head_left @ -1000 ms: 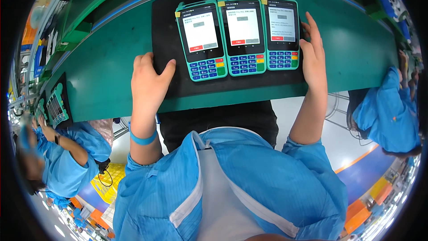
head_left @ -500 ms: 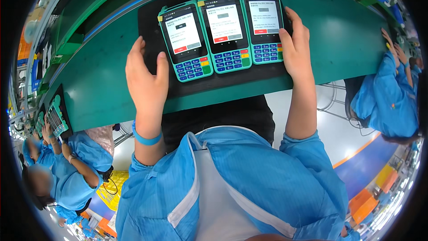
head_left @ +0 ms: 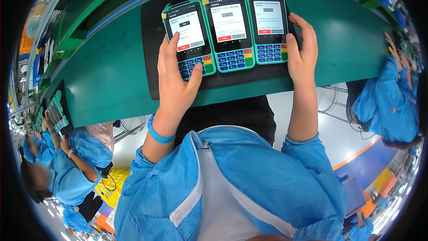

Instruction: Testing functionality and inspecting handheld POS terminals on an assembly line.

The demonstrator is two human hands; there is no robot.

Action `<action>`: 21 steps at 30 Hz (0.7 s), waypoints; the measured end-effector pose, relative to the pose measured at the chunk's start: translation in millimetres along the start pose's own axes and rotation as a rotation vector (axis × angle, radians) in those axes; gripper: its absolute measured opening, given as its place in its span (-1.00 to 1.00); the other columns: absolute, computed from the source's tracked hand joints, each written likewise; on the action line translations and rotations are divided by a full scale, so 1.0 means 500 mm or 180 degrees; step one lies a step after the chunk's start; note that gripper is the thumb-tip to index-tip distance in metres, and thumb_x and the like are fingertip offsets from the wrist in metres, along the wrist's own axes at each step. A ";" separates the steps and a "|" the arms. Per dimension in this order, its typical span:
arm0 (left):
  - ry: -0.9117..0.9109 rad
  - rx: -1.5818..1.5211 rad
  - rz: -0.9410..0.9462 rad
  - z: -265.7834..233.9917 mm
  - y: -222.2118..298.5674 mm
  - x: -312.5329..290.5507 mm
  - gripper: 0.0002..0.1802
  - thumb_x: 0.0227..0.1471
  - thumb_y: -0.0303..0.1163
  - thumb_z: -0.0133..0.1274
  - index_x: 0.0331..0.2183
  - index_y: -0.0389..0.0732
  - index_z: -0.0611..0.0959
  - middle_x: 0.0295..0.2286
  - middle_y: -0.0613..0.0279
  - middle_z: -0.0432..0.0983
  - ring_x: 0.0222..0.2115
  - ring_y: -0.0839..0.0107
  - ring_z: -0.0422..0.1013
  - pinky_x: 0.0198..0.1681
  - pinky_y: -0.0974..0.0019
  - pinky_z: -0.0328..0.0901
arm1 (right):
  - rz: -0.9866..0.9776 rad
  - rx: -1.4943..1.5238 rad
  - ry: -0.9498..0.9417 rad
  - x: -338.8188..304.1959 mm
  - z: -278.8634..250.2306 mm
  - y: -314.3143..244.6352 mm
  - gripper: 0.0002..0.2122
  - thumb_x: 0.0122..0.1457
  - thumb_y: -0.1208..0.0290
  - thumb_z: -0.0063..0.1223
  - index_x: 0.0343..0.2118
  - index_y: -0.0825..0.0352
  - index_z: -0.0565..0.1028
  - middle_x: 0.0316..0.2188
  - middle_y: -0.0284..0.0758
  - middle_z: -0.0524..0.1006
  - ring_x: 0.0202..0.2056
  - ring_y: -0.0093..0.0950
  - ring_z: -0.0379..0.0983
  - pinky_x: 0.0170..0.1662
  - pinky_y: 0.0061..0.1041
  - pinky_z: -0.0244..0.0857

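Observation:
Three teal handheld payment terminals lie side by side on a black mat (head_left: 154,73), their screens lit with white pages and red and grey buttons. My left hand (head_left: 174,73) is over the left payment terminal (head_left: 187,27), fingers apart, covering part of its screen and keypad; whether the fingertips touch it I cannot tell. The middle payment terminal (head_left: 227,27) lies uncovered, with its blue keypad in full sight. Beside the right edge of the right payment terminal (head_left: 269,18), my right hand (head_left: 303,51) is open, its thumb near the keypad and its fingers curved over the mat.
The mat rests on a long green workbench (head_left: 347,44). At the left, a co-worker (head_left: 71,165) sits by another mat with a terminal (head_left: 57,111). Another person in blue (head_left: 383,98) is at the right. A yellow basket (head_left: 115,185) stands low at the left.
My left hand has moved right, from beside the left terminal to over it. My right hand has shifted slightly right, and the terminals and mat sit slightly further right in view.

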State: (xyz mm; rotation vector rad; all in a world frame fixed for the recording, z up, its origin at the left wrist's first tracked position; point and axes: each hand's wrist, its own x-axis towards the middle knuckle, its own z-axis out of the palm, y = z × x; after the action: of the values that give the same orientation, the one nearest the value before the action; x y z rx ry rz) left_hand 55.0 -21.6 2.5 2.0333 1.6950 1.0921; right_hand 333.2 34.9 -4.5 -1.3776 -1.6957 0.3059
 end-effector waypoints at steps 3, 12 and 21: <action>0.0005 0.0033 -0.0094 -0.006 -0.001 0.010 -0.27 -0.02 -0.28 0.12 0.18 -0.19 0.29 0.08 -0.28 0.14 0.06 -0.14 0.21 0.12 0.01 0.14 | 0.0032 0.0105 0.0015 0.001 0.001 -0.001 -0.62 0.09 0.47 0.00 0.01 0.36 0.43 -0.06 -0.17 0.47 -0.03 -0.24 0.35 0.08 -0.32 0.18; 0.0008 0.0291 -0.0315 -0.002 0.001 0.042 -0.39 0.01 -0.24 0.12 0.13 -0.02 0.42 -0.05 -0.18 0.17 -0.07 -0.03 0.23 0.02 0.05 0.22 | 0.0091 0.0257 -0.0008 0.000 0.003 0.001 -0.64 0.10 0.49 -0.01 0.01 0.35 0.43 -0.11 -0.21 0.49 -0.08 -0.31 0.36 0.00 -0.39 0.24; 0.0132 0.0203 -0.0206 0.012 -0.010 0.040 -0.37 0.02 -0.24 0.10 0.15 -0.06 0.38 0.05 -0.29 0.15 0.04 -0.13 0.21 0.08 0.00 0.15 | 0.0129 0.0258 -0.0042 0.000 0.001 0.002 -0.63 0.11 0.49 -0.01 0.03 0.34 0.41 -0.10 -0.22 0.48 -0.08 -0.35 0.36 -0.02 -0.42 0.25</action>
State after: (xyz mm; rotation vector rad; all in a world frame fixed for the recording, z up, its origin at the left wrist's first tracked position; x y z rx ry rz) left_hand 56.0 -0.3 2.6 1.9912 1.8251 1.0799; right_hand 333.7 35.1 -5.5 -1.3541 -1.6499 0.4031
